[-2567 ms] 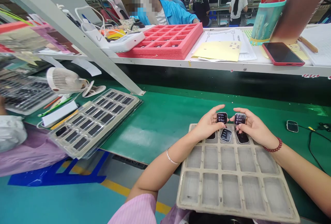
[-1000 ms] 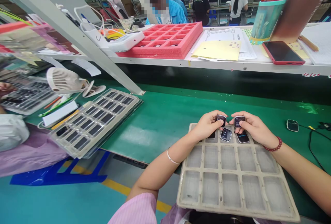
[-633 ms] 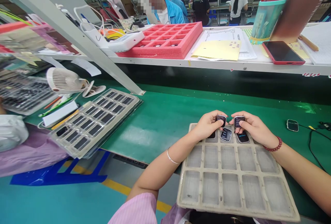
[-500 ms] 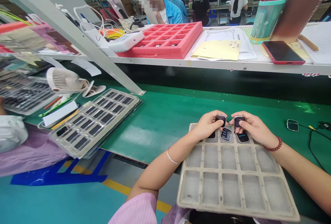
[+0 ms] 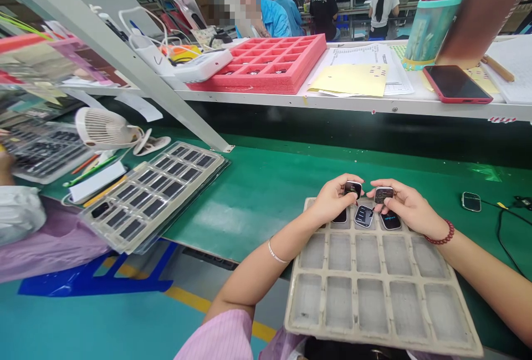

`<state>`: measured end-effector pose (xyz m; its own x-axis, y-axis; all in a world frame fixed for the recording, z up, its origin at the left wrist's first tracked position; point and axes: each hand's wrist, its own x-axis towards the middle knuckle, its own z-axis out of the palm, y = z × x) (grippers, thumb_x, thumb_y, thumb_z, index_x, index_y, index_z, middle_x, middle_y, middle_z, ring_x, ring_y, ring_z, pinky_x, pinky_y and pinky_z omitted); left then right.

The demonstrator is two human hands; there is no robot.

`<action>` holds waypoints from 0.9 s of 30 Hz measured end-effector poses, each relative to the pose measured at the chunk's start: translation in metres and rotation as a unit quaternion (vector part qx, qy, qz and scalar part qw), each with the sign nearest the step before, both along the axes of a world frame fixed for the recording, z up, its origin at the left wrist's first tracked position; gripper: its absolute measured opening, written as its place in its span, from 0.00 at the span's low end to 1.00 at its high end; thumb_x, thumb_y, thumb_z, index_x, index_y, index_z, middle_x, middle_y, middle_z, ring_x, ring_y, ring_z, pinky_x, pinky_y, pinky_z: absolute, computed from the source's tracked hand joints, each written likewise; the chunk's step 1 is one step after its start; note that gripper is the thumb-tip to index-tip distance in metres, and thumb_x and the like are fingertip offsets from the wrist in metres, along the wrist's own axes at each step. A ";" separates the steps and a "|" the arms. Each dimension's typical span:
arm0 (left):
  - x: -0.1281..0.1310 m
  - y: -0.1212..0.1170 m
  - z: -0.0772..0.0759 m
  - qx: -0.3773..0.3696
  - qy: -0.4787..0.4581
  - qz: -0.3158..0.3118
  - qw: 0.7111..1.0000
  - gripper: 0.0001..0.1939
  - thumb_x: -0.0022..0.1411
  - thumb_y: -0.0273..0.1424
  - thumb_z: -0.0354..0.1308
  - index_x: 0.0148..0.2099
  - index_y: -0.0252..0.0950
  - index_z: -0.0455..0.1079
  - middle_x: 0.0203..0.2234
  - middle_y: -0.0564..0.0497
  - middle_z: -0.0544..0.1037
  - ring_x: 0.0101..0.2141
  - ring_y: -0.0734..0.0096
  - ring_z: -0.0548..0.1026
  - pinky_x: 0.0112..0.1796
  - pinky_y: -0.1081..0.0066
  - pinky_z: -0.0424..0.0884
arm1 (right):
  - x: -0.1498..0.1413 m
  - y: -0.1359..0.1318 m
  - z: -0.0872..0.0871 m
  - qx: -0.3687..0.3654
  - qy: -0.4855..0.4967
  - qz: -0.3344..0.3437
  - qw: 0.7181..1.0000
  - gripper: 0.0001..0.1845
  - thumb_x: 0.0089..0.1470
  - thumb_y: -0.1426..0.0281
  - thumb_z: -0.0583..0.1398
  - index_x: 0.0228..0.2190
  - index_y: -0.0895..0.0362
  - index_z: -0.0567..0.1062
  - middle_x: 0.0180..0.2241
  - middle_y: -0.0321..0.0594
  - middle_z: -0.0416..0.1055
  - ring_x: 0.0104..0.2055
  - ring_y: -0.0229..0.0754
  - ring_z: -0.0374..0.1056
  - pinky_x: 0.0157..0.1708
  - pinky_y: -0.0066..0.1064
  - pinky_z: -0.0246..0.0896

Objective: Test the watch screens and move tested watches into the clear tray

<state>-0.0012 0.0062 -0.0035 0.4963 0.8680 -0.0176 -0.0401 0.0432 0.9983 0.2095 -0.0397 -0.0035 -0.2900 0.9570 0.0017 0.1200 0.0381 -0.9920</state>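
Smartwatches occupy both hands, held just above the far end of a molded pulp tray (image 5: 374,335). The left hand (image 5: 333,200) has its fingers curled and close together, pinching the left-hand watch (image 5: 353,188) by its edges. The right hand (image 5: 409,202) does the same with the right-hand watch (image 5: 383,194), its fingers curved over the case and its thumb hidden behind it. Both watch faces are dark, with the screens turned up toward the camera.

The left-hand watch sits slightly higher than it did a moment ago, and the hands have opened a small gap between their fingertips. Directly below them, three more watches (image 5: 364,216) lie in the tray's far row of compartments, with their lit screens facing up. The other compartments in view hold no watches.

A loose watch (image 5: 471,201) lies on the green bench mat (image 5: 257,210) to the right, near a black cable (image 5: 501,241). To the left are clear trays of black pieces (image 5: 153,196) and a small white fan (image 5: 102,135). A red foam tray (image 5: 266,66) sits on the shelf ahead, beside papers (image 5: 351,80) and a phone (image 5: 457,84).
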 end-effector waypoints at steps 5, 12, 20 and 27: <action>0.000 -0.003 0.002 0.003 0.004 -0.021 1.000 0.16 0.52 0.25 0.59 0.46 0.34 0.68 0.33 0.49 0.75 0.30 0.75 0.70 0.33 0.73 0.66 | 0.000 0.002 0.001 -0.002 0.008 -0.012 1.000 0.19 0.58 0.67 0.59 0.51 0.53 0.69 0.46 0.48 0.76 0.35 0.43 0.76 0.34 0.38 0.73; -0.001 -0.004 0.004 0.010 -0.002 -0.015 1.000 0.18 0.52 0.24 0.59 0.47 0.34 0.68 0.34 0.49 0.75 0.31 0.74 0.71 0.33 0.74 0.66 | 0.001 0.000 -0.002 -0.002 0.004 0.003 1.000 0.20 0.56 0.69 0.60 0.51 0.53 0.69 0.48 0.48 0.75 0.36 0.43 0.76 0.35 0.38 0.72; -0.001 -0.003 0.003 0.009 0.004 -0.012 1.000 0.22 0.50 0.24 0.61 0.50 0.34 0.66 0.37 0.48 0.75 0.35 0.72 0.72 0.35 0.73 0.67 | 0.000 0.000 0.001 0.004 0.003 -0.001 1.000 0.22 0.54 0.69 0.61 0.51 0.52 0.69 0.48 0.48 0.75 0.37 0.44 0.76 0.36 0.39 0.72; -0.001 -0.002 0.002 0.004 -0.007 -0.018 1.000 0.16 0.54 0.26 0.59 0.47 0.33 0.67 0.34 0.48 0.75 0.31 0.75 0.71 0.34 0.73 0.69 | 0.000 0.001 0.001 -0.002 0.005 0.003 1.000 0.18 0.58 0.68 0.57 0.51 0.53 0.69 0.46 0.48 0.76 0.35 0.43 0.75 0.34 0.38 0.72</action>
<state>-0.0023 0.0041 -0.0015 0.5275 0.8496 -0.0034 -0.0524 0.0365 0.9980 0.2099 -0.0391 -0.0026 -0.2948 0.9556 0.0000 0.1097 0.0338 -0.9934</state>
